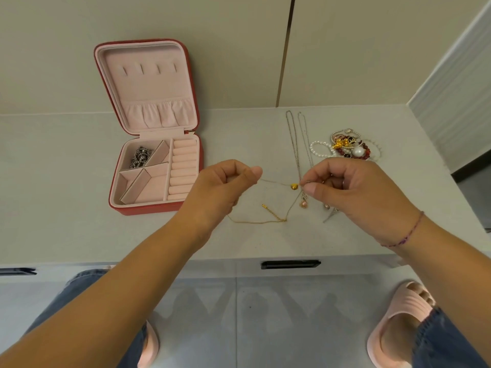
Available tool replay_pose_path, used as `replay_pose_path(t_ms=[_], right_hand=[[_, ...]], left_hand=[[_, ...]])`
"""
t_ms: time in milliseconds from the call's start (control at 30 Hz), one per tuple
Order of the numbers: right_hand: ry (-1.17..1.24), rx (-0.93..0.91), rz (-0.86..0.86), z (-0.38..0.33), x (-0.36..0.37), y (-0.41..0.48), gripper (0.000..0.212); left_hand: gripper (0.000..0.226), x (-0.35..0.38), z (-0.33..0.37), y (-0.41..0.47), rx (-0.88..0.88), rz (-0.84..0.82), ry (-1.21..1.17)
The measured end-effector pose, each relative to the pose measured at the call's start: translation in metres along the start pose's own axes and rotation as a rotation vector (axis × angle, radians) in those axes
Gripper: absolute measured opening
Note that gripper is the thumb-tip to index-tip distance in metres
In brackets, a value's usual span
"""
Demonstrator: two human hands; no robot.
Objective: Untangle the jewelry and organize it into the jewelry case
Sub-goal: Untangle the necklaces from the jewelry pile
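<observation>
Over the table [66,221], the left grip [225,181] and right grip [342,187] each pinched a gold chain [275,182], stretched between them with a heart pendant [294,186] near the right. An open red jewelry case [148,209] stood far left, and a tangled jewelry heap [348,147] lay far right.

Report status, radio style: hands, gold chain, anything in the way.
Left hand and right hand both pinch the gold chain, taut between them. Silver chains cross it by the pendant. Case open, one dark piece inside.
</observation>
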State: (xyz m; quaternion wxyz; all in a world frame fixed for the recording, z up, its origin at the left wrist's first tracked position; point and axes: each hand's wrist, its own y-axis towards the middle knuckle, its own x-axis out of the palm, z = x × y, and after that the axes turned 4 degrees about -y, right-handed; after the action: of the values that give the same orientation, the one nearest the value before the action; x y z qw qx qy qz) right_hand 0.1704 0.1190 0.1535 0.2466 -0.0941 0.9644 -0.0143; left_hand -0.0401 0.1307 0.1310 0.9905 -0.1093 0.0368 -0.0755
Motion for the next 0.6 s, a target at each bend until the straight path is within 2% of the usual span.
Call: replay_pose_path(t_ms=[167,333,467,600], right_hand=[[0.001,-0.084,-0.030,-0.005,0.004,-0.004,0.005],[-0.016,-0.104,-0.046,-0.008,0.005,-0.005,0.005],[-0.014,-0.070,-0.040,-0.008,0.005,-0.004,0.006],[-0.002,-0.024,-0.058,-0.007,0.004,-0.004,0.010]], left_hand=[[0.049,0.009,-0.005,-0.007,-0.022,-0.237,0.250],[0.033,0.013,0.002,-0.013,0.000,-0.326,0.168],[0.013,0.013,0.000,-0.012,0.050,-0.267,0.138],[0.014,0.011,-0.002,-0.009,0.089,-0.189,0.085]])
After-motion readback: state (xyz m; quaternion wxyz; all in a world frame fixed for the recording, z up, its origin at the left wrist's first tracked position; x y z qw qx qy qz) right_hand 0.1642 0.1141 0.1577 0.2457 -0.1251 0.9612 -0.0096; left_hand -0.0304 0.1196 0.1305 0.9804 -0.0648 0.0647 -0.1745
